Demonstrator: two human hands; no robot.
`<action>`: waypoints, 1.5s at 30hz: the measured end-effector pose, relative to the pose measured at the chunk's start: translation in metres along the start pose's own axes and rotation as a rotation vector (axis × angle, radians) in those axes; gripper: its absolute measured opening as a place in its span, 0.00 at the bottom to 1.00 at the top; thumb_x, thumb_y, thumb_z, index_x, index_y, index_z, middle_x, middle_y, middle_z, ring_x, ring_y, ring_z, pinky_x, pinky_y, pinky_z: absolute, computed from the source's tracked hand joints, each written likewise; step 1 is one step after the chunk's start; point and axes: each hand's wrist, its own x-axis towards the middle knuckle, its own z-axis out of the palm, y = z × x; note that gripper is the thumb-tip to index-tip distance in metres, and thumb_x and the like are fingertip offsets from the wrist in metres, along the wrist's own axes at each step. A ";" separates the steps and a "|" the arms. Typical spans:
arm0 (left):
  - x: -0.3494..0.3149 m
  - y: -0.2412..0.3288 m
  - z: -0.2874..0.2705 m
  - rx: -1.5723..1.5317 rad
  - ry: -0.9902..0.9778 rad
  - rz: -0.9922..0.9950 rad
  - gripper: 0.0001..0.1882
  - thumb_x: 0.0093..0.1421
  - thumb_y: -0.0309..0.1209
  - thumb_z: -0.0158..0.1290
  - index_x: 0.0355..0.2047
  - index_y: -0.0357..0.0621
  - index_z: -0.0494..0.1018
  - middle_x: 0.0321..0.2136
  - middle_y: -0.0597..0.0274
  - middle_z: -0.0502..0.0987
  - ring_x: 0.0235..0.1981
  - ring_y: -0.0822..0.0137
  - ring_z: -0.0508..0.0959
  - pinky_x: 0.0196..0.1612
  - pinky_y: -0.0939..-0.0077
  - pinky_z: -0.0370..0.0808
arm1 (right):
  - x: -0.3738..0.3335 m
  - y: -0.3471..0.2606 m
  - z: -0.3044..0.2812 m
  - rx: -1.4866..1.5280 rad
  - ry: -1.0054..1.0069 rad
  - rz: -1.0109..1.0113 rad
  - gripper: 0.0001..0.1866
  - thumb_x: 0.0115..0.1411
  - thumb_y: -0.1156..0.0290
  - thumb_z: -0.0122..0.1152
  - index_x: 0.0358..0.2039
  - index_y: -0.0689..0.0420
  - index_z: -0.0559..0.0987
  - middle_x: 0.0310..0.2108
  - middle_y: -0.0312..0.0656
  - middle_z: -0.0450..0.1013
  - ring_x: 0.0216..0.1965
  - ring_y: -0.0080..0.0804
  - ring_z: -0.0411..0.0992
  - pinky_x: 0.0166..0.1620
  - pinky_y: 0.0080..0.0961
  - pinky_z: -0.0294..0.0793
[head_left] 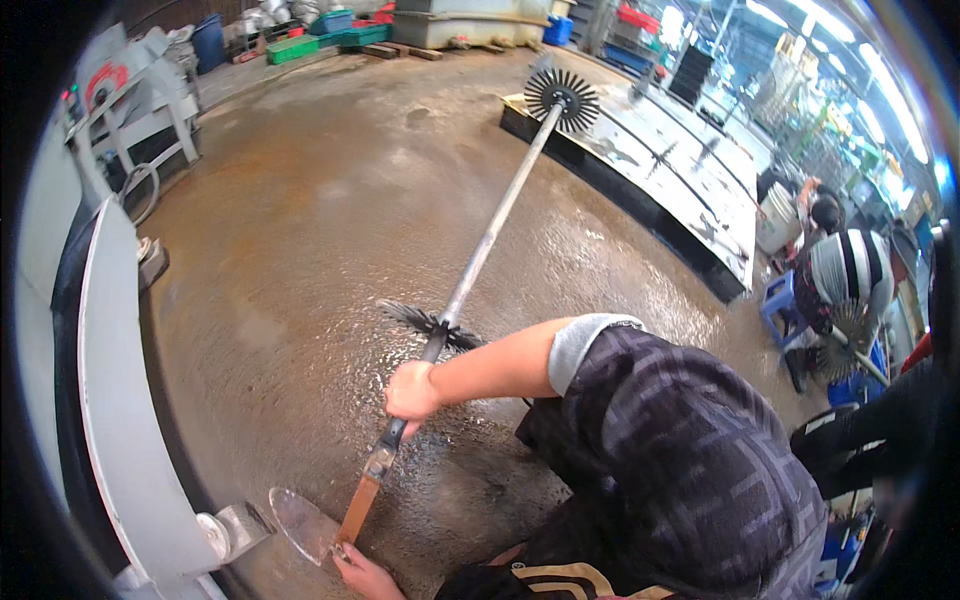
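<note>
My right hand (410,392) is wrapped round a long metal shaft (490,240) that slants away over the wet floor. Two discs of black radiating blades sit on it: a far disc (562,100) and a near disc (436,326), tilted, just beyond my right hand. Below that hand the shaft meets a metal joint (380,460) and a flat brown bar (358,510). At the bar's lower end, the fingers of my left hand (366,574) are closed on it. A clear oval plate (302,524) lies beside them; how it is attached I cannot tell.
A pale curved panel (115,400) with a metal bracket (235,530) stands close on the left. Beyond the shaft lies a low white-topped platform (650,160). To the right, a person (850,275) bends beside a blue stool (782,305) and another bladed disc (848,340).
</note>
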 end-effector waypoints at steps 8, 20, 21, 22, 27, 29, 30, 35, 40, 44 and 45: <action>0.026 0.070 0.072 0.076 -0.114 0.122 0.25 0.64 0.41 0.41 0.39 0.22 0.67 0.33 0.32 0.72 0.36 0.37 0.70 0.40 0.55 0.65 | -0.055 0.092 0.031 0.063 0.013 0.152 0.22 0.43 0.44 0.60 0.23 0.51 0.80 0.27 0.39 0.77 0.34 0.40 0.75 0.37 0.37 0.76; 0.026 0.109 0.153 0.093 -0.306 0.127 0.22 0.63 0.41 0.43 0.37 0.28 0.67 0.26 0.36 0.72 0.30 0.39 0.72 0.33 0.54 0.65 | -0.090 0.175 0.093 0.072 0.126 0.158 0.24 0.42 0.42 0.61 0.20 0.52 0.80 0.23 0.41 0.76 0.29 0.42 0.76 0.33 0.36 0.76; 0.027 0.113 0.153 0.109 -0.286 0.146 0.21 0.63 0.41 0.43 0.37 0.28 0.67 0.26 0.36 0.72 0.30 0.39 0.72 0.33 0.54 0.65 | -0.090 0.177 0.092 0.085 0.116 0.167 0.24 0.42 0.42 0.61 0.20 0.52 0.80 0.23 0.41 0.76 0.29 0.42 0.76 0.33 0.36 0.76; 0.028 0.119 0.153 0.126 -0.268 0.164 0.21 0.63 0.40 0.43 0.37 0.27 0.67 0.25 0.36 0.72 0.29 0.38 0.72 0.32 0.55 0.66 | -0.090 0.179 0.090 0.099 0.106 0.176 0.24 0.42 0.42 0.61 0.20 0.52 0.79 0.23 0.41 0.76 0.29 0.42 0.76 0.33 0.36 0.76; 0.040 0.147 0.158 0.080 -0.253 0.177 0.21 0.62 0.40 0.44 0.38 0.27 0.67 0.24 0.36 0.73 0.28 0.39 0.73 0.31 0.55 0.67 | -0.099 0.195 0.102 0.108 0.124 0.185 0.23 0.44 0.42 0.61 0.22 0.51 0.78 0.22 0.40 0.75 0.29 0.42 0.76 0.33 0.37 0.76; 0.044 0.150 0.161 0.090 -0.234 0.175 0.21 0.62 0.40 0.44 0.39 0.27 0.67 0.24 0.36 0.74 0.28 0.39 0.74 0.31 0.54 0.67 | -0.098 0.201 0.113 0.135 0.135 0.187 0.23 0.44 0.42 0.61 0.22 0.51 0.78 0.22 0.41 0.75 0.29 0.42 0.76 0.33 0.37 0.76; 0.045 0.157 0.165 0.088 -0.233 0.165 0.21 0.62 0.40 0.44 0.39 0.27 0.68 0.25 0.35 0.74 0.28 0.38 0.74 0.31 0.54 0.67 | -0.101 0.203 0.115 0.145 0.138 0.196 0.23 0.44 0.42 0.61 0.22 0.51 0.78 0.22 0.41 0.75 0.29 0.42 0.76 0.33 0.37 0.76; 0.053 0.150 0.176 0.105 -0.234 0.174 0.20 0.62 0.40 0.44 0.39 0.29 0.68 0.24 0.36 0.74 0.28 0.38 0.74 0.30 0.53 0.66 | -0.108 0.203 0.111 0.156 0.076 0.269 0.21 0.44 0.45 0.62 0.22 0.51 0.78 0.23 0.40 0.75 0.30 0.41 0.76 0.34 0.36 0.76; 0.060 0.154 0.189 0.134 -0.256 0.154 0.20 0.62 0.40 0.44 0.40 0.31 0.68 0.24 0.36 0.74 0.29 0.38 0.74 0.29 0.53 0.66 | -0.112 0.211 0.105 0.132 0.095 0.302 0.21 0.43 0.45 0.63 0.22 0.51 0.78 0.23 0.39 0.76 0.29 0.41 0.76 0.33 0.35 0.76; 0.063 0.145 0.196 0.119 -0.274 0.105 0.19 0.62 0.40 0.44 0.39 0.31 0.68 0.24 0.37 0.74 0.29 0.39 0.74 0.30 0.52 0.66 | -0.111 0.218 0.110 0.121 0.113 0.302 0.20 0.44 0.46 0.62 0.22 0.51 0.78 0.22 0.40 0.76 0.28 0.41 0.76 0.32 0.36 0.76; 0.064 0.154 0.190 0.145 -0.262 0.138 0.19 0.62 0.39 0.44 0.39 0.31 0.68 0.24 0.37 0.74 0.29 0.39 0.74 0.30 0.52 0.66 | -0.110 0.217 0.106 0.140 0.123 0.298 0.20 0.44 0.46 0.62 0.21 0.51 0.78 0.22 0.40 0.76 0.28 0.41 0.76 0.31 0.36 0.76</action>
